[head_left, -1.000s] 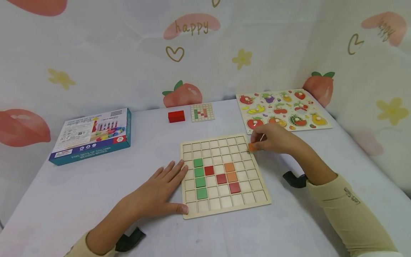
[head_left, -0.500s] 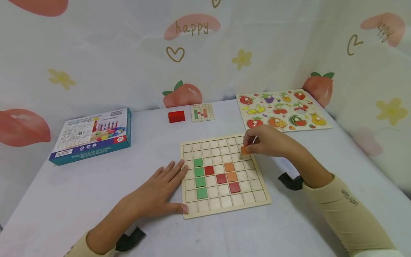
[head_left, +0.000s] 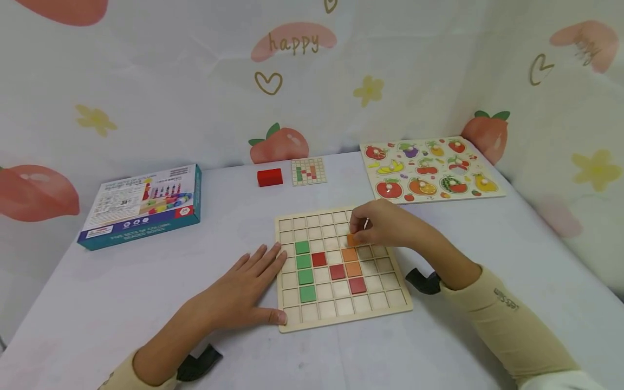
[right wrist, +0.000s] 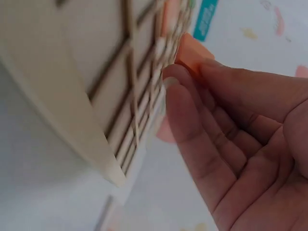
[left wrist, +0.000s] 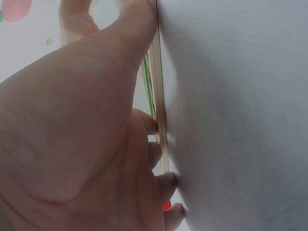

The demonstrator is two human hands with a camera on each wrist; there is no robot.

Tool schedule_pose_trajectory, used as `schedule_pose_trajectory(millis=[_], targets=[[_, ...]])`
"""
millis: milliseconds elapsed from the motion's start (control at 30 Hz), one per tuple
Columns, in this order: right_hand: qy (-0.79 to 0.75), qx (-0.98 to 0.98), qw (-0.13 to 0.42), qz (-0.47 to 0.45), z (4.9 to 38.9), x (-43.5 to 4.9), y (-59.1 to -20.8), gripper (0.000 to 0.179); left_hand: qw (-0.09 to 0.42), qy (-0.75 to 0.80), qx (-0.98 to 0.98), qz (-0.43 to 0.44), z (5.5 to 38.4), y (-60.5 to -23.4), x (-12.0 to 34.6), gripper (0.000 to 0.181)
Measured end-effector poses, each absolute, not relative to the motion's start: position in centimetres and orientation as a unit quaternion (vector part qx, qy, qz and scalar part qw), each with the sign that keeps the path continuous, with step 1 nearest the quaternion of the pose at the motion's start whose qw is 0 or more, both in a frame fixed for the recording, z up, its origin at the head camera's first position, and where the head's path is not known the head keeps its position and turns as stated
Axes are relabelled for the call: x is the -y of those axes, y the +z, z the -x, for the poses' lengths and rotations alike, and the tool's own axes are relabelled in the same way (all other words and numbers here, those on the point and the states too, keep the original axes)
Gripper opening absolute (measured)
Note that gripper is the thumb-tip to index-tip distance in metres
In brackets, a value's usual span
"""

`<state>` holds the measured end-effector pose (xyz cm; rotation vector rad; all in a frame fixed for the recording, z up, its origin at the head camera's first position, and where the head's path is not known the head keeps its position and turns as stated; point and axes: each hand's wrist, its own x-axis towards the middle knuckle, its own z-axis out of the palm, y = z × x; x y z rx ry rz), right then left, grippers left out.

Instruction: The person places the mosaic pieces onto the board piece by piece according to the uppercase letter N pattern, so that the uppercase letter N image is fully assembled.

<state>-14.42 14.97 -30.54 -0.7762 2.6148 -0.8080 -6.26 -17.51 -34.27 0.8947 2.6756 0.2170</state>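
Note:
A square wooden grid board (head_left: 344,307) lies in the middle of the table. Green tiles (head_left: 305,277) form a column on its left, with red tiles (head_left: 337,272) stepping diagonally and two orange tiles (head_left: 353,269) stacked to the right. My right hand (head_left: 390,225) pinches another orange tile (right wrist: 192,53) between thumb and fingers, over the cell just beyond those two. Whether this tile touches the board I cannot tell. The left hand (head_left: 239,295) rests along the board's left edge, fingers spread, thumb on the near corner; in the left wrist view its fingertips meet the board's edge (left wrist: 161,110).
Behind the board stand a red block (head_left: 270,177) and a small pattern card (head_left: 309,171) showing a coloured grid. A fruit knob puzzle (head_left: 434,170) lies at the back right. A boxed toy set (head_left: 141,206) sits at the left.
My right hand has carried the orange tile leftward and nearer, from beyond the board's right edge to above the orange column. The left hand has stayed in place.

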Motion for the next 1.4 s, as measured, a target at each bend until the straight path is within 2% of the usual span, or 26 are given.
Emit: schedule_pose_trajectory(millis=[533, 733, 1000, 1267, 1400], targets=[[-0.252, -0.918, 0.113, 0.284, 14.2, -14.0, -31.1, 0.014, 0.159, 0.071, -0.934, -0.311, 6.3, -34.4, 17.6, 0.117], [-0.232, -0.917, 0.135, 0.296, 14.2, -13.9, -31.1, 0.004, 0.164, 0.081, -0.934, -0.308, 6.2, -34.4, 17.5, 0.117], [-0.177, -0.918, 0.146, 0.322, 13.7, -13.9, -31.3, 0.021, 0.157, 0.078, -0.934, -0.312, 6.2, -34.4, 17.6, 0.116], [-0.197, -0.899, 0.137, 0.367, 13.2, -13.5, -31.5, 0.021, 0.154, 0.075, -0.934, -0.313, 6.3, -34.5, 17.6, 0.116], [-0.198, -0.898, 0.117, 0.375, 13.0, -13.3, -31.4, 0.015, 0.153, 0.076, -0.934, -0.313, 6.3, -34.5, 17.7, 0.116]])
